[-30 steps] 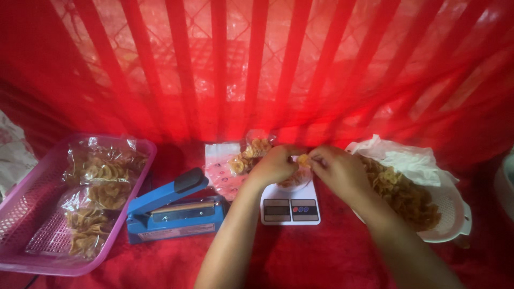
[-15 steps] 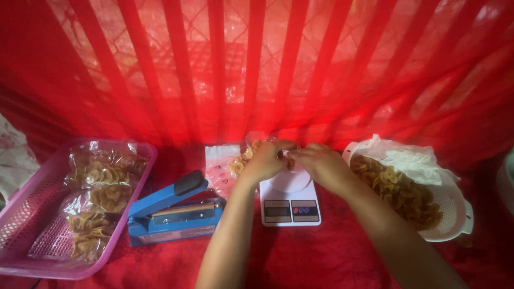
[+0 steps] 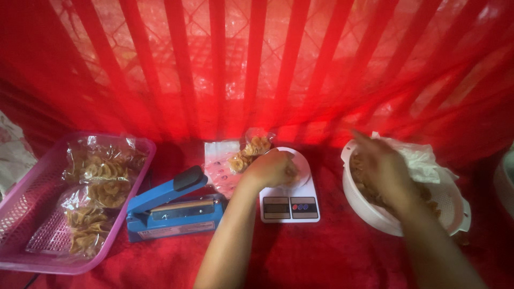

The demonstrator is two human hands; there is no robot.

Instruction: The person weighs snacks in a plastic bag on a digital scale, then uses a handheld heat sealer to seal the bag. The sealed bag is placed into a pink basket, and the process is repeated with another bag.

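Hands worked around the white digital kitchen scale (image 3: 289,202): left hand (image 3: 272,168) gripped a clear plastic bag of golden chips (image 3: 247,152) over it, right hand (image 3: 381,168), grip unclear, reached into the white plastic colander (image 3: 375,214) beside it.

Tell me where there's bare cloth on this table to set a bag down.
Bare red cloth shows along the near edge, in front of the blue sealer and white scale, between the forearms. The back row is crowded: pink basket, sealer, scale under the left hand, white colander under the right hand.

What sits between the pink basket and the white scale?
In the head view, a blue heat sealer sits between the pink basket and the white scale. Behind it, nearer the scale, lies a clear bag of chips.
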